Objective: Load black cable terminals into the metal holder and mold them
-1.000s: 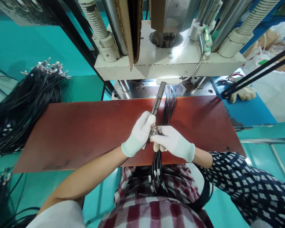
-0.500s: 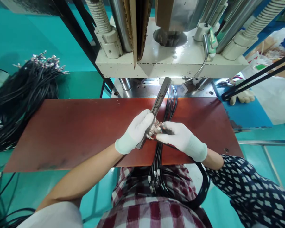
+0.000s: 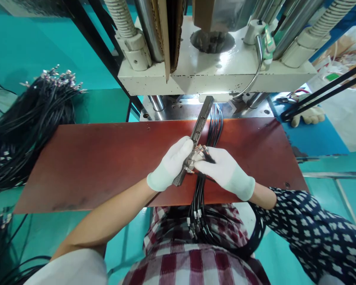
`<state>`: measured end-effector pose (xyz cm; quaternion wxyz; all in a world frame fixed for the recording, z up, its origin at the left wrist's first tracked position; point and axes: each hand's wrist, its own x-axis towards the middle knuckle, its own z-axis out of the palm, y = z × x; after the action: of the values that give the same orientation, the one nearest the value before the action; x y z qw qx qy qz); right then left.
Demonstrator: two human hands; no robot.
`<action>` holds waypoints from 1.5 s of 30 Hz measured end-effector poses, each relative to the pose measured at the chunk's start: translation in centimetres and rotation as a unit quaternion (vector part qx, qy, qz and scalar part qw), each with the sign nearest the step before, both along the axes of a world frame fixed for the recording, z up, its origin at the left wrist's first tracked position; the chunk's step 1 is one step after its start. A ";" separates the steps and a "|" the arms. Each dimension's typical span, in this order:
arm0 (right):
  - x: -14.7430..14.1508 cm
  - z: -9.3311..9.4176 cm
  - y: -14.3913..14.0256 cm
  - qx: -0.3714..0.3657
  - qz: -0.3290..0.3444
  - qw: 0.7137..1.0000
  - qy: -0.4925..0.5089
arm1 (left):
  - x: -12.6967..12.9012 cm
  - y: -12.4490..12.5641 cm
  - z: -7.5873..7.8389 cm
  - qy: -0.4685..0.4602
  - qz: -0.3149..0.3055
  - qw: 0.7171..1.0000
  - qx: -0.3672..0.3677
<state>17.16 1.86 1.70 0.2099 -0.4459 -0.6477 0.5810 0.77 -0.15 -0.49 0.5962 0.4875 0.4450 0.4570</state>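
The left hand (image 3: pixel 169 168) (white-gloved) grips a dark metal bar (image 3: pixel 195 136) angled over the red board (image 3: pixel 91 162). The right hand (image 3: pixel 222 170) pinches metal-tipped black cables (image 3: pixel 202 152) against the bar.

The board (image 3: pixel 106 158) lies centre, with the press (image 3: pixel 213 67) at twelve o'clock behind it. A cable pile (image 3: pixel 26 122) sits at nine o'clock, a spare glove (image 3: pixel 310 114) at two o'clock.
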 end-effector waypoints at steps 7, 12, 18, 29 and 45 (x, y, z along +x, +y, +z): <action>-0.4 0.5 -0.6 0.054 -0.032 0.995 -0.081 | 0.5 -0.2 -0.2 0.000 0.045 0.999 0.010; -0.6 0.4 -0.5 0.049 -0.019 0.994 -0.095 | 0.7 -0.5 -0.5 0.049 0.063 0.996 0.036; -0.3 -0.7 -0.4 0.034 -0.010 0.997 -0.070 | 0.3 -0.6 -1.1 0.227 0.094 0.963 0.114; 2.4 0.3 0.6 0.029 0.035 0.999 -0.003 | -0.2 0.1 0.0 0.007 -0.030 1.000 0.002; 2.0 0.0 0.8 -0.039 -0.018 0.998 0.048 | -0.4 0.1 0.3 0.050 -0.028 0.998 0.029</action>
<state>19.18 2.61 1.73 0.2343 -0.4369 -0.6055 0.6226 0.38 -0.02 -0.18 0.5716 0.5390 0.4472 0.4275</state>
